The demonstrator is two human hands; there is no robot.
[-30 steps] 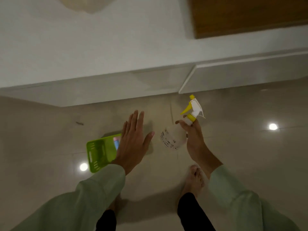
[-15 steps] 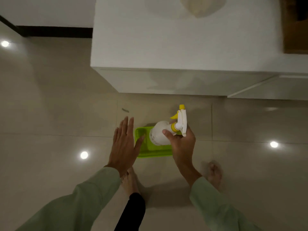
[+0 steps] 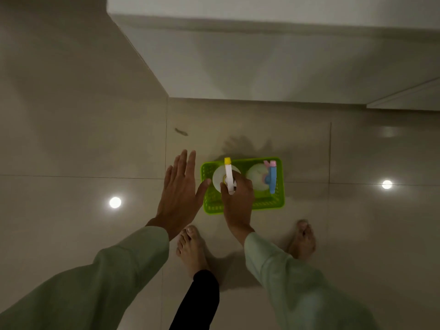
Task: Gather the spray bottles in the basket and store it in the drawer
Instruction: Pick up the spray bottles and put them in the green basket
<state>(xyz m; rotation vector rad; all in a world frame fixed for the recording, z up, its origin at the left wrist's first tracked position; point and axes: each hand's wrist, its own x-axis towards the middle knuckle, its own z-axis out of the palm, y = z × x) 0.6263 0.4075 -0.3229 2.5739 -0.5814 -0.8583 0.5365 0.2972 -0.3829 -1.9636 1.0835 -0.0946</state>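
A bright green basket [image 3: 279,203] sits on the tiled floor just ahead of my feet. My right hand [image 3: 237,201] grips a white spray bottle with a yellow and white trigger head [image 3: 227,173], held upright inside the basket's left half. A second white spray bottle with a blue and pink trigger head [image 3: 256,178] stands in the right half. My left hand [image 3: 181,194] hovers open with fingers spread, its thumb close to the basket's left rim.
A white cabinet [image 3: 262,63] rises right behind the basket, with a drawer front edge [image 3: 404,101] jutting out at the far right. My bare feet [image 3: 192,248] stand just behind the basket. Ceiling lights reflect off the glossy floor.
The view tilted down and closer to the basket. My right hand brought the yellow-headed bottle from above the floor down into the basket's left half. The blue-headed bottle came into sight.
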